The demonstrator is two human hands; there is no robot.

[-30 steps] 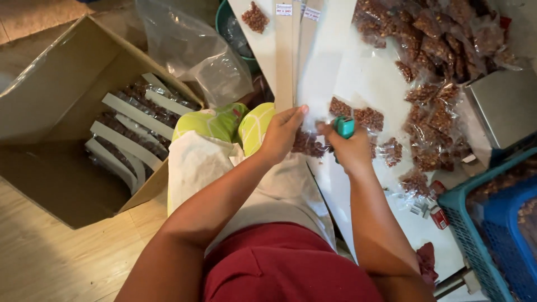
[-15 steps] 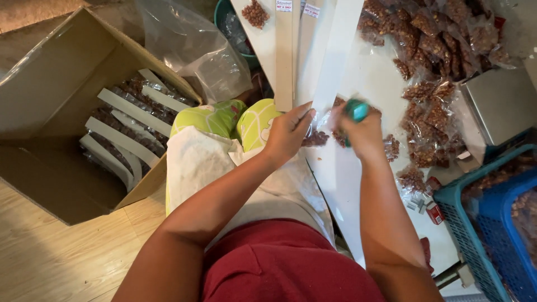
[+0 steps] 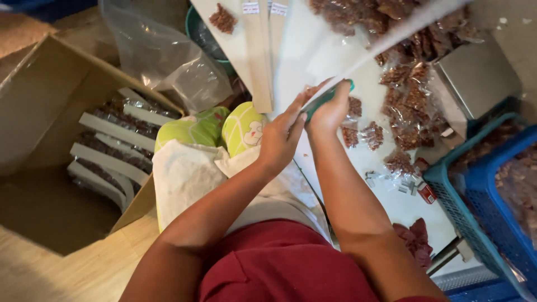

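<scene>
**Long strip could slip from a two-hand pinch**

The right hand (image 3: pixel 334 106) is closed around a green stapler (image 3: pixel 323 100) and the left hand (image 3: pixel 282 137) pinches the end of a long card strip (image 3: pixel 391 39) above the white table (image 3: pixel 391 190). The strip slants far out, so it may twist free and sweep the small packets (image 3: pixel 411 112) beneath.

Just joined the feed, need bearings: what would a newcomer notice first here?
Both hands meet at centre: the right hand has its grip shut on a green stapler, the left hand beside it. Small clear packets of brown snack cover the white table on the right; an open cardboard box sits left.
</scene>
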